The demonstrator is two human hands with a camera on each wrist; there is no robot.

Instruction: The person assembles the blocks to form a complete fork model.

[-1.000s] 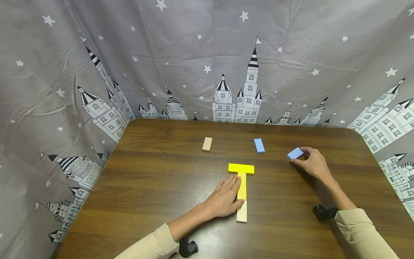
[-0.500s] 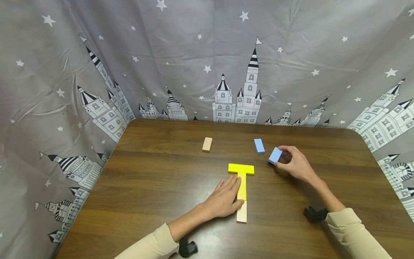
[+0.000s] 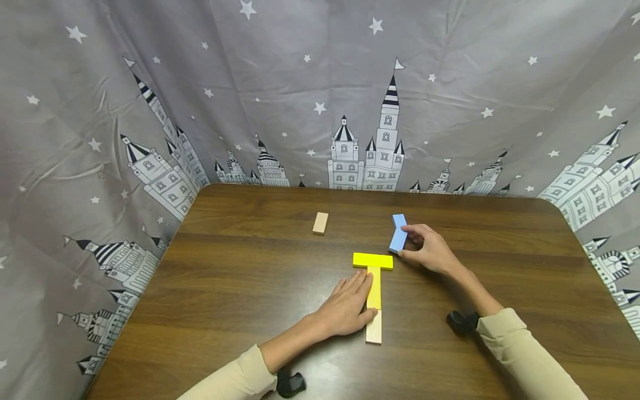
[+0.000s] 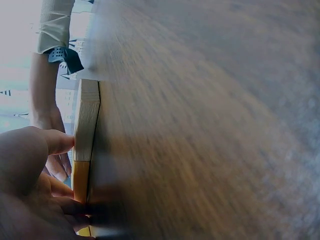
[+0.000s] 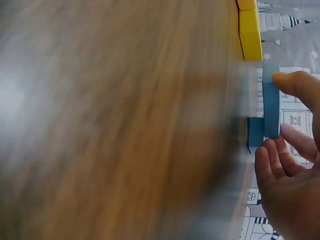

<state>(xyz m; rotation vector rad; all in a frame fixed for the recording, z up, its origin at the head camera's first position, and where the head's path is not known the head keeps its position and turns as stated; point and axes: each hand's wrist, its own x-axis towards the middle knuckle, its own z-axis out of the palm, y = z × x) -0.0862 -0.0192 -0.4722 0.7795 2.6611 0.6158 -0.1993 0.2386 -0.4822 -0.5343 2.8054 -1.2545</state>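
Between thumb and fingers my right hand (image 3: 429,249) pinches a blue block (image 3: 398,240), held tilted just right of the yellow crossbar block (image 3: 373,261). Behind it a second blue block (image 3: 399,220) lies on the table, partly covered in the head view. In the right wrist view the held blue block (image 5: 271,107) appears raised off the wood. My left hand (image 3: 345,308) rests with extended fingers along a yellow block (image 3: 374,291) and a natural wood block (image 3: 373,329). These lie end to end below the crossbar, forming a T.
Toward the back of the brown table (image 3: 240,266) lies a loose natural wood block (image 3: 320,223). A grey curtain (image 3: 280,100) with castles and stars hangs behind the table's far edge.
My right hand has carried the blue block leftward, from the right side to beside the yellow crossbar, turning it more lengthwise. The left hand stays in place.
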